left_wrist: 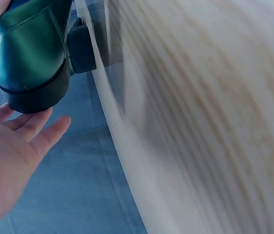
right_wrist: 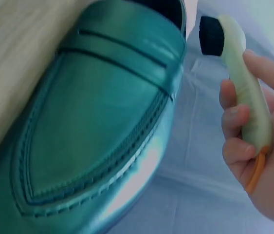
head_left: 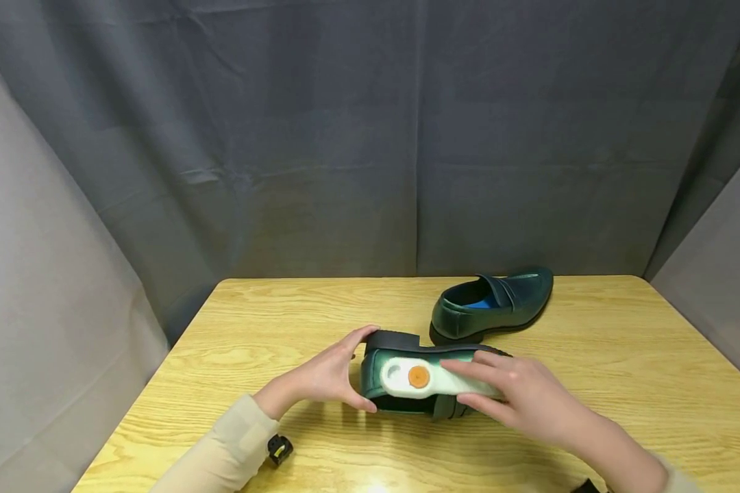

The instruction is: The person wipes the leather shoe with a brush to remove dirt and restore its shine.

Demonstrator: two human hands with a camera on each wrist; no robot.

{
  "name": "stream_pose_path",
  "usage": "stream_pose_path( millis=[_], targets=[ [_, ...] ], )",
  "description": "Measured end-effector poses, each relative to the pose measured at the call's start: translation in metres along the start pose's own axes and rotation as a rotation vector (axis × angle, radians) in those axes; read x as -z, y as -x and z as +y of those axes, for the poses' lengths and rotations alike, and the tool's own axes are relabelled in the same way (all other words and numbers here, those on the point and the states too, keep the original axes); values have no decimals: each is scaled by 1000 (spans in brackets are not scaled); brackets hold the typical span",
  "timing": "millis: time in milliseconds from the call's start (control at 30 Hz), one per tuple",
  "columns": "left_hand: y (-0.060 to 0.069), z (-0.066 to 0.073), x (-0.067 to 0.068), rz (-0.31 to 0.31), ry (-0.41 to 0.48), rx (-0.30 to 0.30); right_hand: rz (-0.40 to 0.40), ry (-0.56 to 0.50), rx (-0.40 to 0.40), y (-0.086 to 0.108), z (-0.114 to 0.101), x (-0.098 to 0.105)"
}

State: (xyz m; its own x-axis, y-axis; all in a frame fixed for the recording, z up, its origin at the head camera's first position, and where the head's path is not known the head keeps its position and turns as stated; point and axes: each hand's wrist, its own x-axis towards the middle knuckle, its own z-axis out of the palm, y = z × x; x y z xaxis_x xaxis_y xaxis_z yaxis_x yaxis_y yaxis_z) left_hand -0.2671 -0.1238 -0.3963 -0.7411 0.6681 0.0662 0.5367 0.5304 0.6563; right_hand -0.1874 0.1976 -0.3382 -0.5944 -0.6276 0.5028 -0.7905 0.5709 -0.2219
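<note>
A dark green loafer [head_left: 370, 373] is turned on its side, with its black sole [head_left: 395, 340] facing the far side of the table. My left hand [head_left: 329, 375] holds it around the heel, fingers at the sole side and thumb near the opening; the left wrist view shows the heel [left_wrist: 27, 58] close up. My right hand [head_left: 527, 400] grips a pale shoe brush [head_left: 410, 378] with an orange button. In the right wrist view, the dark bristles [right_wrist: 211, 36] face the shoe's side, and an orange cord [right_wrist: 257, 173] hangs from the handle. Bristle contact is hidden.
Behind the held shoe, a matching loafer [head_left: 521, 308] stands upright on the wooden table [head_left: 271, 308], its toe pointing right. Grey curtains [head_left: 321, 137] enclose the back and sides. A small black device [head_left: 279, 448] sits by my left wrist.
</note>
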Motion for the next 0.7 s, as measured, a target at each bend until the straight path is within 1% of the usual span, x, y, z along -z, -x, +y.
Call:
stream_pose_path(
  millis=[100, 200, 233, 300, 467, 500, 567, 600, 667, 700],
  targets=[
    [-1, 1, 0, 3, -11, 0, -30, -5, 58, 2, -3, -4],
    [-1, 1, 1, 7, -19, -2, -54, -6, 57, 4, -2, -6],
    [-1, 1, 0, 6, -18, -1, -59, -4, 40, 5, -1, -5],
    [-1, 1, 0, 5, -16, -3, -72, 4, -26, 5, 4, -3],
    [-1, -1, -1, 4, 5, -14, -73, 66, -270, 7, 21, 9],
    [-1, -1, -1, 4, 7, -15, -68, 79, -307, 7, 24, 11],
    [-1, -1, -2, 4, 12, -16, -56, 94, -356, 9, 30, 14],
    [0, -1, -2, 3, 13, -16, -53, 93, -367, 9, 31, 15],
    [0, -1, -2, 2, 16, -18, -43, 86, -358, 11, 31, 15],
    [0, -1, -2, 1, 17, -18, -38, 76, -341, 12, 30, 14]
  ],
)
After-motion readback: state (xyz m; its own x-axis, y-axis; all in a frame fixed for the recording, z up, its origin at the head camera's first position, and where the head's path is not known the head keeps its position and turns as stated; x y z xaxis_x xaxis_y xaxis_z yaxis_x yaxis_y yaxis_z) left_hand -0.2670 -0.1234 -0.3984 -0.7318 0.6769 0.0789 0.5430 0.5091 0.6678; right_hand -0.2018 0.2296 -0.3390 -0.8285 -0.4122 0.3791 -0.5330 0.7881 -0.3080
